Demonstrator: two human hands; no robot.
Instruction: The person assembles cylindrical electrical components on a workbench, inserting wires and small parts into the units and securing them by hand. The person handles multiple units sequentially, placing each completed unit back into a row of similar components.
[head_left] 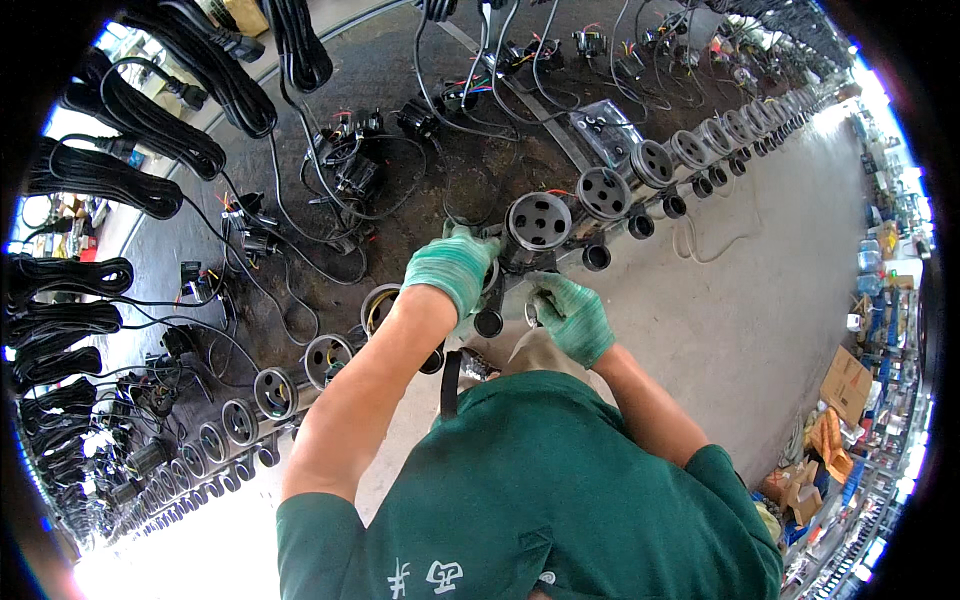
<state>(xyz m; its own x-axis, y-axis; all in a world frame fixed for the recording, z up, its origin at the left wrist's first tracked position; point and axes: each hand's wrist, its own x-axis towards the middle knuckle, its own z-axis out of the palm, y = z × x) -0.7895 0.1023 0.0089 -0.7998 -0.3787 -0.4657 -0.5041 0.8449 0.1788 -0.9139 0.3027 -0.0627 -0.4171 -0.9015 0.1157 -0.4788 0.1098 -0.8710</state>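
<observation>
A grey metal pump housing (pixel 537 222) with a round, holed face stands in a long row of like housings along the bench edge. My left hand (pixel 452 268), in a green glove, grips the side of this housing. Just below it, my right hand (pixel 573 315), also gloved in green, is closed on a small part at the housing's black pipe port (pixel 489 322); the part itself is mostly hidden by the fingers. Neighbouring housings (pixel 604 192) stand to the right and another housing (pixel 328 358) to the left.
Black cables and wired parts (pixel 345 165) lie over the dark bench top. Coiled black cords (pixel 140 115) hang at the far left. Grey concrete floor (pixel 780 300) runs on the right, with cardboard boxes (pixel 845 385) and shelves at the right rim.
</observation>
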